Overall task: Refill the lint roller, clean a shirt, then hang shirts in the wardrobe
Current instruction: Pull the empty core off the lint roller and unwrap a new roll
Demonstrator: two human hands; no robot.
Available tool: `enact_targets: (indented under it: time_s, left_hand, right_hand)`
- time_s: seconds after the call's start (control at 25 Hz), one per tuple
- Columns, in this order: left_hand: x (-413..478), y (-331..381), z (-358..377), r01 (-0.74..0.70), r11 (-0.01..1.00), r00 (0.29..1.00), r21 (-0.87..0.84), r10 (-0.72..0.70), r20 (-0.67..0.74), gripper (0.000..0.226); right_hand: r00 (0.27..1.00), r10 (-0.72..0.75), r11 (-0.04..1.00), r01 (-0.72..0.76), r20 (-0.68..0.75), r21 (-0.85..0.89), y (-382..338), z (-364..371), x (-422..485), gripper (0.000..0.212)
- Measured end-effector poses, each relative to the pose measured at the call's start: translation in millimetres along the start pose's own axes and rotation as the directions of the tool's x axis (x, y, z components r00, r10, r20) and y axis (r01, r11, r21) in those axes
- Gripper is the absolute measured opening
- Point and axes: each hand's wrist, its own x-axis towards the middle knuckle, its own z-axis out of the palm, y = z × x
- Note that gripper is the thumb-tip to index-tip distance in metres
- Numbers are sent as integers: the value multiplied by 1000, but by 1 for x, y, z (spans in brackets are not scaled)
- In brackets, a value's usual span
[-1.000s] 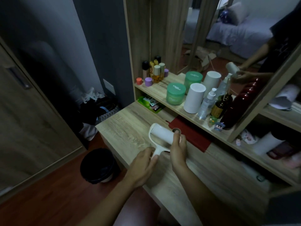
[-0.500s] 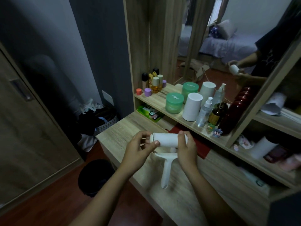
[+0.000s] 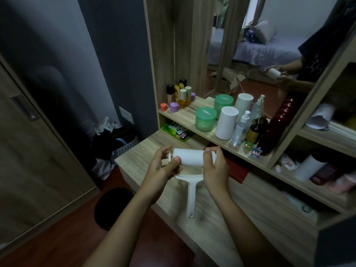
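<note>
Desk [image 3: 250, 218] scene: roller [image 3: 189, 158] now lifted upright.
Left hand [image 3: 161, 167] and right hand [image 3: 214, 167] pinch its ends; refill apparently being seated.

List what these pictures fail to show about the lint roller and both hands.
- Head view: lint roller ends, covered by the left hand and right hand.
- Whether the roll is fully seated: hidden by the fingers.
- Green jar label: too small and dim.
</note>
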Motion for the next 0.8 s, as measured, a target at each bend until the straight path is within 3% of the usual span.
enact_targets:
  time_s: [0.24, 0.36, 0.52, 0.64, 0.8]
  left_hand:
    - [-7, -4, 3, -115, 969, 985, 219, 139, -97, 33]
    - [-7, -6, 4, -109, 964, 974, 243, 153, -167, 35]
    - [-11, -8, 1, -70, 984, 988, 166, 92, -126, 36]
    - [-12, -14, 3, -38, 995, 994, 92, 48, -103, 28]
    - [-15, -21, 12, 37, 990, 987, -135, -57, -151, 32]
  right_hand:
    - [997, 53, 999, -53, 59, -12, 9, 8, -12, 30]
    - [994, 37, 999, -38, 100, 12, 7, 8, -16, 23]
    - [995, -21, 1000, 23, 98, -16, 7, 3, -17, 22]
    - [982, -61, 996, 72, 178, -57, 6, -4, -17, 21]
    - [958, 11, 999, 2, 288, -43, 11, -10, -18, 31]
